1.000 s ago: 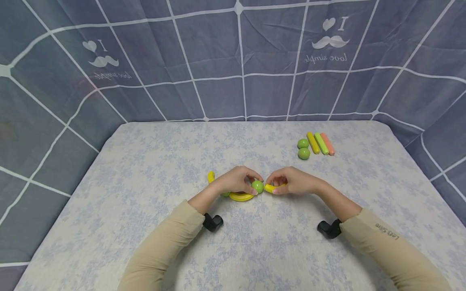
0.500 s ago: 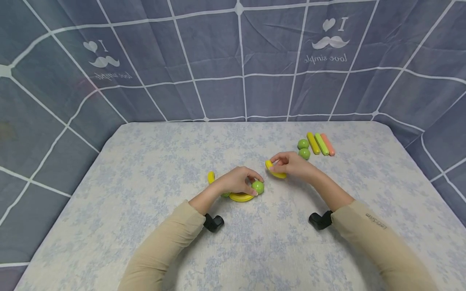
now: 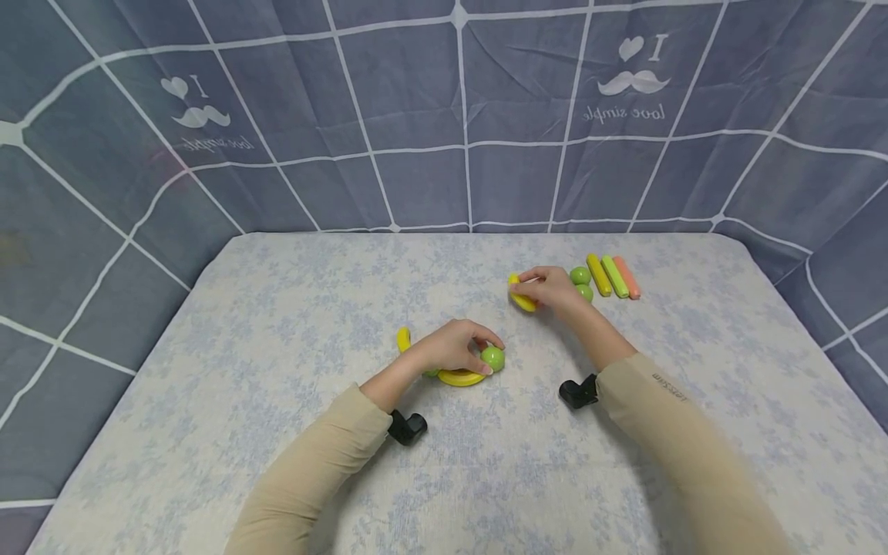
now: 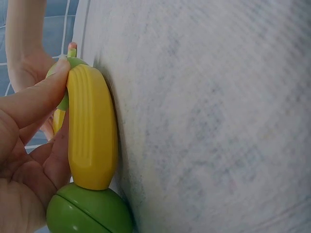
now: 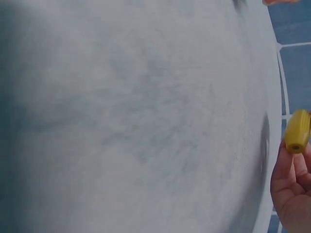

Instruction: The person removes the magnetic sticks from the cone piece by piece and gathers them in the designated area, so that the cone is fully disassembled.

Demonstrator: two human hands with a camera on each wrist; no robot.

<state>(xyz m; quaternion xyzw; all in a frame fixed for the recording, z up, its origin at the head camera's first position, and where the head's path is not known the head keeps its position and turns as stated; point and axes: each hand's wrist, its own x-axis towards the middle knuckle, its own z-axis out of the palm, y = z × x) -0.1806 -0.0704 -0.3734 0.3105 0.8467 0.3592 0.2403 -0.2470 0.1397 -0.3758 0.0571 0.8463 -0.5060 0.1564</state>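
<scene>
In the head view my left hand [image 3: 456, 345] pinches a glossy green ball [image 3: 493, 358] between thumb and fingers at the table's middle. Under that hand lies a yellow toy banana [image 3: 461, 378], and another yellow banana [image 3: 404, 339] shows beyond the wrist. The left wrist view has the ridged banana [image 4: 92, 126] lying between the pinched ball [image 4: 77, 61] and a second green ball [image 4: 90, 211] with a seam. My right hand [image 3: 551, 291] holds one more yellow banana [image 3: 523, 294], tilted; the right wrist view shows this banana [image 5: 297, 132] above the fingers.
Two green balls, one [image 3: 580, 275] behind the other [image 3: 586, 294], sit just right of the right hand. Beside them lie a yellow stick [image 3: 599, 275], a light green stick [image 3: 615, 277] and a salmon stick [image 3: 627, 278]. A tiled-pattern curtain [image 3: 416, 185] borders the table.
My right hand has carried its banana away from the left hand's ball, toward the table's back, and the banana has turned steeper. The left hand stays on its ball.
</scene>
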